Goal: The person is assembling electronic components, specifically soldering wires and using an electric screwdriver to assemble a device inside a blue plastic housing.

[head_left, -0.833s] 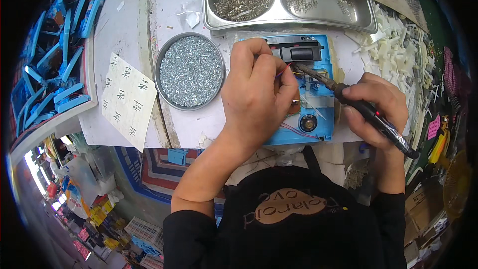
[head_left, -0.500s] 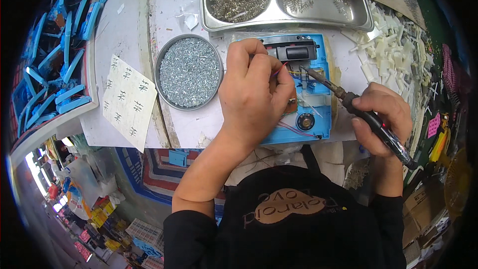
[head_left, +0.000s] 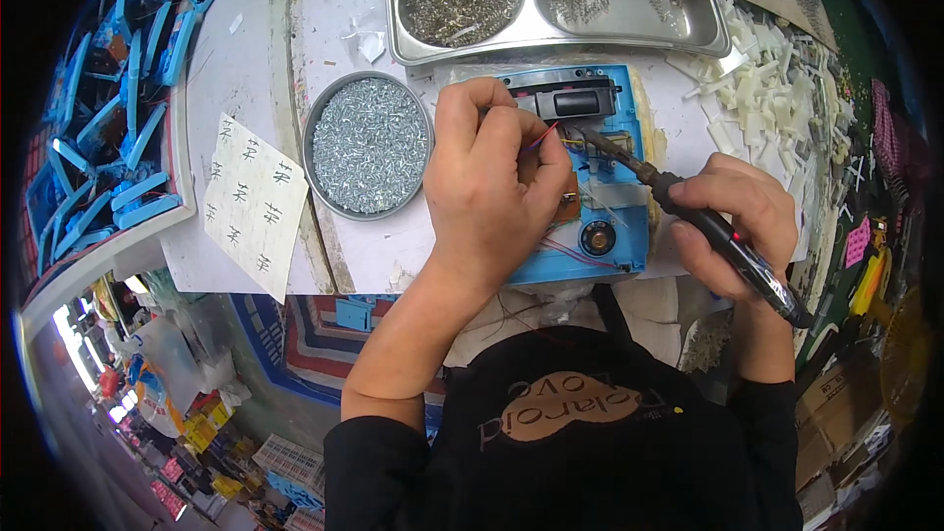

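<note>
On the worktable lies a blue plastic housing [head_left: 631, 254], opened to its inner parts. A black module [head_left: 575, 103] is fitted along its far side, and a round black part [head_left: 597, 238] sits near its front right corner. My left hand [head_left: 484, 182] is over the housing's left half, fingers pinched on thin red and blue wires [head_left: 544, 136]. In my right hand [head_left: 747, 226] is a soldering iron [head_left: 723, 244] with a black handle and a small red light. Its tip is inside the housing, close to the wires by my left fingertips; whether it touches cannot be made out.
A round tin [head_left: 370, 146] full of small metal pins stands left of the housing. Behind is a steel tray [head_left: 531, 39] with springs. White plastic pieces [head_left: 762, 88] are heaped at right. Marked paper [head_left: 254, 206] lies at left, beside a bin of blue housings [head_left: 128, 138].
My right hand and the soldering iron have shifted slightly left, bringing the tip closer to my left fingers. My left hand has moved a little left, still pinching the wires.
</note>
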{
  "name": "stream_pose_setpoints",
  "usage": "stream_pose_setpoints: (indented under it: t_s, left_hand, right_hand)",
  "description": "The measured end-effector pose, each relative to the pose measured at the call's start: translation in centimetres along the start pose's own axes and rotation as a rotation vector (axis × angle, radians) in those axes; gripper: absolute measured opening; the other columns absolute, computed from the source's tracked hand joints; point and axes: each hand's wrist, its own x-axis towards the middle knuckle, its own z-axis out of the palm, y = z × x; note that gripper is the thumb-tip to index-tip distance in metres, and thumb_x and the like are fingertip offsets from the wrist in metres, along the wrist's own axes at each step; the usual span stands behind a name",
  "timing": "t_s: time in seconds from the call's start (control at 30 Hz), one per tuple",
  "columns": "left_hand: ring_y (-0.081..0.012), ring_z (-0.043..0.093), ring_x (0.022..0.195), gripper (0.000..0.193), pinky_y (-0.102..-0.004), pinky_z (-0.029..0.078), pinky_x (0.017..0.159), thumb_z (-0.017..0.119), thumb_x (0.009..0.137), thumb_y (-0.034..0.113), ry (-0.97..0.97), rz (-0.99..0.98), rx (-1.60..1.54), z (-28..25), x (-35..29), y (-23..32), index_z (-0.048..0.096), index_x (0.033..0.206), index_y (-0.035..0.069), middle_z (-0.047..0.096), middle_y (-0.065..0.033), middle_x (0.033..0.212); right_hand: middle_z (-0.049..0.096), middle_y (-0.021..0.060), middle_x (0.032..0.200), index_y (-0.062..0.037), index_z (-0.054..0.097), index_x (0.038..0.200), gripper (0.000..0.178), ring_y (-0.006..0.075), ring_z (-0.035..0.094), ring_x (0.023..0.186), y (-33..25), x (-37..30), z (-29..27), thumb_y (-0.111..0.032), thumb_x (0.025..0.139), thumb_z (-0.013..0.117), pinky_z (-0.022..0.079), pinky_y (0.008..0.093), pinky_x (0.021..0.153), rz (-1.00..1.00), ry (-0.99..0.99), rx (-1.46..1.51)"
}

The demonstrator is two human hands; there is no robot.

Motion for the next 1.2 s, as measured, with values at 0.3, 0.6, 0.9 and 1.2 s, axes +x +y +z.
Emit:
stream_pose_setpoints:
  t_s: [0.3,0.6,0.9,1.2]
  left_hand:
    - [-0.0269,0.062,0.078,0.017,-0.0371,0.052,0.063,0.077,0.071,-0.002,-0.006,0.005,-0.008,0.0,0.0,-0.2,0.064,0.082,0.001,0.056,-0.0128,0.1]
    - [-0.0243,0.06,0.084,0.016,-0.0325,0.051,0.069,0.077,0.073,-0.002,-0.022,-0.076,-0.041,-0.3,0.1,0.3,0.066,0.083,0.0,0.058,-0.0126,0.098]
    - [-0.0242,0.061,0.084,0.016,-0.0326,0.051,0.069,0.077,0.073,-0.003,-0.022,-0.079,-0.045,-0.2,0.1,0.3,0.065,0.083,0.0,0.058,-0.0125,0.099]
    - [-0.0242,0.061,0.079,0.015,-0.0335,0.051,0.066,0.077,0.073,-0.003,-0.011,-0.062,-0.037,-0.1,0.1,0.3,0.065,0.082,0.0,0.057,-0.0126,0.099]
  right_hand:
    - [0.065,0.0069,0.071,-0.0026,0.072,0.1,0.027,0.02,0.057,0.054,-0.1,0.7,0.4,-0.002,0.073,0.078,0.043,0.0314,0.05,0.027,-0.03,-0.018]
    - [0.067,0.008,0.072,-0.0023,0.072,0.1,0.027,0.0208,0.059,0.055,-0.1,0.9,0.6,-0.003,0.074,0.078,0.044,0.0321,0.051,0.025,-0.021,-0.041]
    - [0.068,0.0083,0.073,-0.0024,0.071,0.102,0.029,0.021,0.057,0.054,0.0,0.5,0.4,-0.003,0.073,0.078,0.043,0.032,0.05,0.01,-0.016,-0.027]
    - [0.066,0.0096,0.071,-0.0002,0.07,0.103,0.03,0.0195,0.055,0.053,-0.4,-0.6,-0.9,-0.004,0.074,0.078,0.041,0.0314,0.048,-0.001,0.027,-0.012]
